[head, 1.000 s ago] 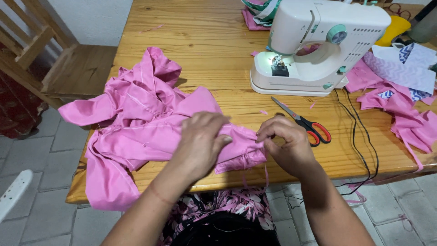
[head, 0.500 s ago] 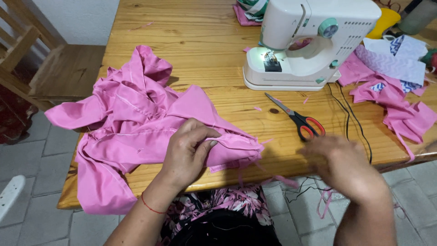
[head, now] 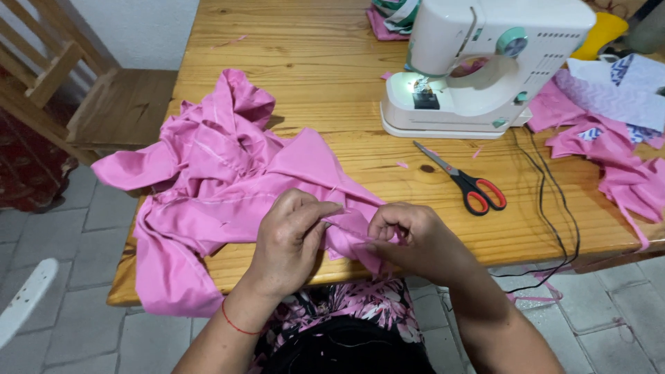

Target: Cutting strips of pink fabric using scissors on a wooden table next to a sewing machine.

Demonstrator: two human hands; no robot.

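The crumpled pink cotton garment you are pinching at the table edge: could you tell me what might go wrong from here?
Much of the crumpled pink cotton garment overhangs the wooden table edge, so it may slide floorward. The red-handled scissors lie open-bladed near the right hand. The black cable could snag.

1. a home sewing corner: a small white sewing machine (head: 485,66) sits lit on a wooden table (head: 305,76).
2. scissors (head: 463,180) and pink fabric scraps (head: 609,152) lie about.
3. wooden chair (head: 90,97), tiled floor (head: 83,277) (plainly domestic).
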